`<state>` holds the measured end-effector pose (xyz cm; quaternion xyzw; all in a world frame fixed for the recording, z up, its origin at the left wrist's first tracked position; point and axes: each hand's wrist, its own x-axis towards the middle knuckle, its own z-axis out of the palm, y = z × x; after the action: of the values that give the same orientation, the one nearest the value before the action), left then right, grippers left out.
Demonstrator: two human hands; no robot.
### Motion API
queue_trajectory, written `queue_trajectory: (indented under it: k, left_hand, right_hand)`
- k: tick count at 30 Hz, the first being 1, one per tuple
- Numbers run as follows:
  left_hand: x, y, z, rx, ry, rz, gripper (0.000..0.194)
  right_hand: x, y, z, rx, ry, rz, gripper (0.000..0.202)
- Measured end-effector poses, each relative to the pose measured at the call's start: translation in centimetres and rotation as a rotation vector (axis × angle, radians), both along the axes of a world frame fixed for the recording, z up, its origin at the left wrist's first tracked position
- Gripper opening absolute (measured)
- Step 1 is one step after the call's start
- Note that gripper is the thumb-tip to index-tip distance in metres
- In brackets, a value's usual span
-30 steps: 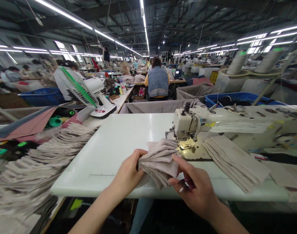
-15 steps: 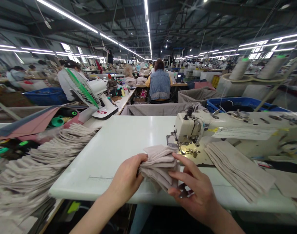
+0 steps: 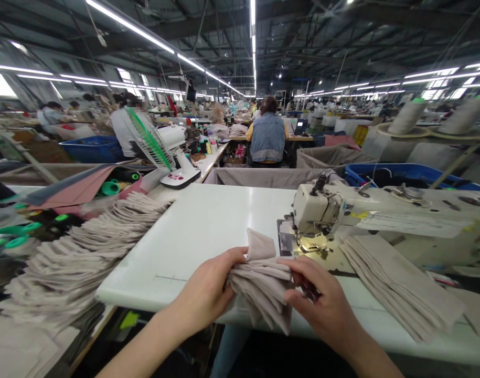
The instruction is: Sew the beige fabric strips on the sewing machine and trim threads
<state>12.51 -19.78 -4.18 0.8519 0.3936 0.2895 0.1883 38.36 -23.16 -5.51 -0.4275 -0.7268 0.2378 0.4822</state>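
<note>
A bundle of folded beige fabric pieces [image 3: 261,286] is held over the front edge of the white sewing table [image 3: 208,220]. My left hand [image 3: 210,283] grips its left side, thumb on top and fingers underneath. At the right side, my right hand [image 3: 326,302] pinches the edges of the layers between thumb and fingers. A small dark and reddish tool [image 3: 312,291], which looks like thread snips, is tucked in that hand, mostly hidden. One flap of fabric sticks up at the back of the bundle. Just beyond stands the sewing machine [image 3: 318,210], its needle area near my right fingers.
A stack of folded beige pieces [image 3: 401,283] lies right of the needle plate. To the left runs a long row of beige pieces [image 3: 82,262]. Behind it are a white fan [image 3: 180,168] and thread cones. A person in a denim vest [image 3: 268,137] sits ahead.
The view has turned slightly left. The bundle's layers have fanned out and hang lower, with one flap now raised at the back. My right fingers have closed in on the edges.
</note>
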Motion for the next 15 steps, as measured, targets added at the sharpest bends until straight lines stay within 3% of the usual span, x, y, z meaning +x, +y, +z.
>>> queue_trajectory:
  k: [3,6,7,11,15]
  left_hand:
    - [-0.7,0.7,0.4,-0.149,-0.068,0.071,0.069]
    - [-1.1,2.2,0.5,-0.218,-0.155,0.068,0.066]
    - [-1.3,2.9,0.4,-0.249,-0.167,0.068,0.057]
    - [-2.3,6.4,-0.7,-0.463,-0.148,0.013,0.035]
    - [-3.9,9.4,-2.0,-0.522,-0.044,0.099,0.028]
  right_hand:
    - [-0.1,1.1,-0.1,0.0,-0.07,0.098,0.08]
    - [-0.6,2.4,-1.3,-0.005,-0.213,0.151,0.113]
    - [-0.9,3.0,-2.0,-0.017,-0.264,0.132,0.114]
    - [-2.3,6.8,-5.1,-0.118,-0.283,-0.049,0.082]
    - [-4.4,11.1,-6.0,-0.309,-0.1,-0.029,0.073]
